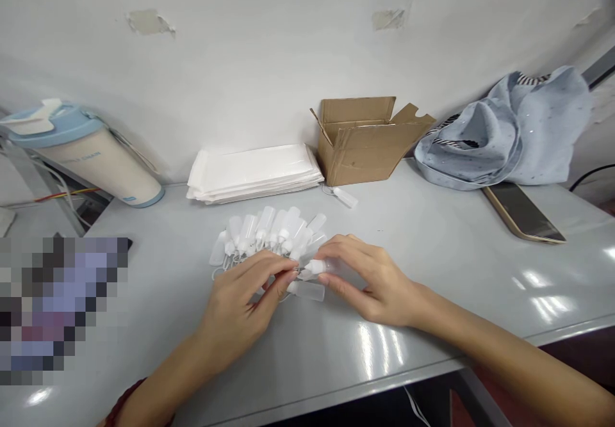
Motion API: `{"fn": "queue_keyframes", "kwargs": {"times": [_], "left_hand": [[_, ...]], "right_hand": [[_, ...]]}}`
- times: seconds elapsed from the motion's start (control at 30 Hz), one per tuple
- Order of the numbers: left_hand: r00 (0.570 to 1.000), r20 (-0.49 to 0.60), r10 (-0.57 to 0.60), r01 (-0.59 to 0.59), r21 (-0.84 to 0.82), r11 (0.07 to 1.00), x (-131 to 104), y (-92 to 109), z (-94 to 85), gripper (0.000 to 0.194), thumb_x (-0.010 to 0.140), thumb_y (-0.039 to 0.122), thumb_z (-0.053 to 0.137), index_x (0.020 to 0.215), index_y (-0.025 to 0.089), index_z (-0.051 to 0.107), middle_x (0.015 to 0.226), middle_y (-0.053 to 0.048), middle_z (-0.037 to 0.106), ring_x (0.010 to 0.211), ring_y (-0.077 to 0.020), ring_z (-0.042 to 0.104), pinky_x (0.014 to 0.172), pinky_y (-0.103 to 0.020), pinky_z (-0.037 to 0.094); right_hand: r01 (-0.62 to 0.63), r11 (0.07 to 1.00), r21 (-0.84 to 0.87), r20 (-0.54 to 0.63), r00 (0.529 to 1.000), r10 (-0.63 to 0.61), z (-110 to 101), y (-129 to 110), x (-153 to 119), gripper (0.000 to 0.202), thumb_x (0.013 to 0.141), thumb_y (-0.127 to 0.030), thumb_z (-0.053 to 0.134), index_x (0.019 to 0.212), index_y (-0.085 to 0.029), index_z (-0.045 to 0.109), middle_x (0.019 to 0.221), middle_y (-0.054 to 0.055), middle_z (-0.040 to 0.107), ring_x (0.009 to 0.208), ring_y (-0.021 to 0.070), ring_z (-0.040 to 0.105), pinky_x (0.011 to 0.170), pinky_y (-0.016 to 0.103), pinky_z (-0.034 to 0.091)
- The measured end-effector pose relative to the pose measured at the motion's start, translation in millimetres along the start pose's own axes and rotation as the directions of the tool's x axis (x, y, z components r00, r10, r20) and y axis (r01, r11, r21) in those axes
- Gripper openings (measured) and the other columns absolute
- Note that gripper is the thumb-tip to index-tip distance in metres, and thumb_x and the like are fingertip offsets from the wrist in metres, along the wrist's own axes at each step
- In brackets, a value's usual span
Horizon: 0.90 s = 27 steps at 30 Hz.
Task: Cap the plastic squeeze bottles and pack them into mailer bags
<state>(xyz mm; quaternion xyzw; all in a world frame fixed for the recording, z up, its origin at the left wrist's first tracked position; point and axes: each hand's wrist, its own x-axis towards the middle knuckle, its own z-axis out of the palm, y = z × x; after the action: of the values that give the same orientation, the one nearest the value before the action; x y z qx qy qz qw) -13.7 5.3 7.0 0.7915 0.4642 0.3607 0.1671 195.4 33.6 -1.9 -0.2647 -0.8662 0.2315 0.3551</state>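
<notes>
My right hand [369, 276] pinches a small translucent dropper bottle [318, 267] by its sides, its white nozzle pointing left. Close by, my left hand [252, 292] has thumb and forefinger pressed together at the nozzle tip; what they grip is too small to make out. Just beyond the hands lies a bunch of similar dropper bottles [265, 225], several of them fanned out, with thin wire-like loops among their nozzles. Another dropper bottle [310, 290] lies below the held one, partly covered by my left fingers.
A lone small bottle [346, 197] lies before an opened cardboard box [368, 152]. Flat white packets [254, 171] are stacked against the wall. A tumbler [96, 158] leans at left; a blurred-out patch [62, 305] is below it. A blue cloth bag [509, 132] and phone [526, 212] lie right.
</notes>
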Motion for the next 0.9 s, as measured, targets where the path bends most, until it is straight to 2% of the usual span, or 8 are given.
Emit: {"fn": "queue_keyframes", "kwargs": {"times": [0.33,0.67,0.9], "left_hand": [[1.000,-0.010,0.030,-0.030,-0.009,1.000,1,2,-0.3,0.013,0.085,0.011,0.056,0.086,0.021,0.064,0.072,0.003,0.066,0.061,-0.0090,0.059,0.056,-0.018,0.046],[0.992,-0.062,0.112,-0.116,-0.059,0.992,-4,-4,8.6,0.015,0.084,0.007,0.056,0.087,0.019,0.065,0.069,0.003,0.065,0.061,-0.0087,0.060,0.057,-0.018,0.047],[0.989,-0.053,0.140,-0.144,-0.084,0.986,-7,-5,10.0,0.014,0.083,0.006,0.058,0.089,0.017,0.064,0.073,0.002,0.066,0.066,-0.0082,0.061,0.062,-0.017,0.048]], "right_hand": [[0.008,1.000,-0.008,-0.002,1.000,-0.008,0,0,0,0.017,0.088,-0.016,0.048,0.103,-0.013,0.055,0.086,0.009,0.063,0.077,0.0183,0.057,0.068,0.035,0.047],[0.012,0.998,0.054,0.056,0.998,-0.015,2,-1,-3,0.018,0.088,-0.011,0.047,0.103,-0.003,0.055,0.087,0.014,0.059,0.078,0.0175,0.054,0.067,0.030,0.050],[0.024,0.995,0.092,0.051,0.998,-0.028,5,-3,-6,0.017,0.089,-0.012,0.047,0.103,-0.005,0.054,0.090,0.014,0.059,0.082,0.0177,0.055,0.068,0.030,0.050]]}}
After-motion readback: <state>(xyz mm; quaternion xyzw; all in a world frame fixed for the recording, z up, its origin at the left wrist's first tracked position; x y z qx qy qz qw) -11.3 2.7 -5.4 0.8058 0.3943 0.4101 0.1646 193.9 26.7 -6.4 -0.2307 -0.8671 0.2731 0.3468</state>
